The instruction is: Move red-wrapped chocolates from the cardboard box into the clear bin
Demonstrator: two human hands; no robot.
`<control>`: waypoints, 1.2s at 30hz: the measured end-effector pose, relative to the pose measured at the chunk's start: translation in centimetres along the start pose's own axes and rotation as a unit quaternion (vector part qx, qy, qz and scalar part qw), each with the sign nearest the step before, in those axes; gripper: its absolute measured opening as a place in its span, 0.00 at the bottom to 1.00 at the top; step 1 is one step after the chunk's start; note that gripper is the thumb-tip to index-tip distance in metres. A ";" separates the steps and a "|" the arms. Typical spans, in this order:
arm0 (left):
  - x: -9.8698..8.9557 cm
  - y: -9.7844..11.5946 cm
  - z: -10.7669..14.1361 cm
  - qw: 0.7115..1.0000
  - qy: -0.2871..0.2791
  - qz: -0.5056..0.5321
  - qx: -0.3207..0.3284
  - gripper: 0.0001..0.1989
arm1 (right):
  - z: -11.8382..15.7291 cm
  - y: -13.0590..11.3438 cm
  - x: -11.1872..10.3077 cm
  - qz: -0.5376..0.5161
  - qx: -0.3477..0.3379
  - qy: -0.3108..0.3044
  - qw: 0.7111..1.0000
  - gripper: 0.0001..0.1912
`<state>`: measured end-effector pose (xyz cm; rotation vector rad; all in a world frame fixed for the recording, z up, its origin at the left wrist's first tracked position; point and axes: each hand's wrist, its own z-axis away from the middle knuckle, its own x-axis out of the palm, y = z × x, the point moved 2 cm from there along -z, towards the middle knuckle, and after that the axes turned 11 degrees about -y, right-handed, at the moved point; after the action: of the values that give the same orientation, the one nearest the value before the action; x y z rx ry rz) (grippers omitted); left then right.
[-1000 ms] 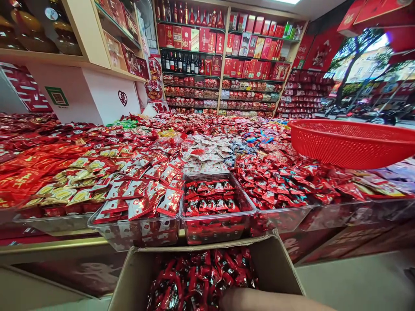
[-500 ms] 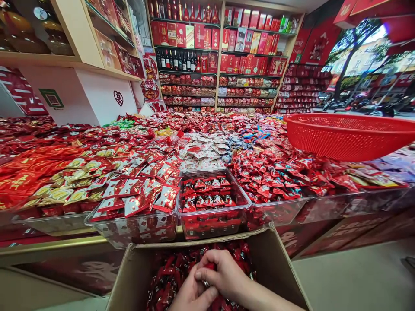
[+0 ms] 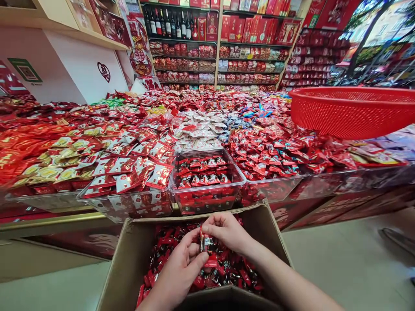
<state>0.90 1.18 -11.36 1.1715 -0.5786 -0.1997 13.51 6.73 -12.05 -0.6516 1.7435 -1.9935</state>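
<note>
Both hands are over an open cardboard box (image 3: 113,263) of red and black wrapped candies (image 3: 168,246). Between them is one small wrapped candy (image 3: 206,242), upright, with red ends. My left hand (image 3: 183,263) has thumb and fingers around its lower left side. My right hand (image 3: 225,231) pinches its top end. Just beyond the box, a clear plastic bin (image 3: 207,190) holds similar candies in neat rows. White and red packets (image 3: 129,177) fill the bin to its left, and loose red candies (image 3: 269,151) are heaped to its right.
A large red mesh basket (image 3: 353,112) rests on the candy heaps at the right. Yellowish packets (image 3: 52,172) lie at the left. Shelves (image 3: 217,43) with bottles, boxes and packets stand behind. A wooden cabinet (image 3: 61,21) juts out at upper left.
The view has tilted down, showing more of the box. My hands have parted slightly, and the candy between them, mostly hidden before, now shows.
</note>
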 end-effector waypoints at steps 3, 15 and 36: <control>-0.4 0.0 0.1 1.000 0.019 -0.022 0.007 0.24 | 0.1 0.1 -0.4 0.005 -0.009 0.037 0.999 0.12; 1.1 0.0 1.6 0.961 0.086 0.253 -0.076 0.11 | 1.4 -1.4 0.4 -0.003 -0.082 0.017 0.997 0.09; -0.6 0.2 0.5 0.967 0.204 0.151 0.033 0.11 | 1.1 -0.6 0.6 -0.131 -0.023 0.042 0.990 0.13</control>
<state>0.13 1.11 -11.22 1.1310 -0.3924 0.3185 13.69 5.56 -11.25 -0.8623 1.8372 -2.1875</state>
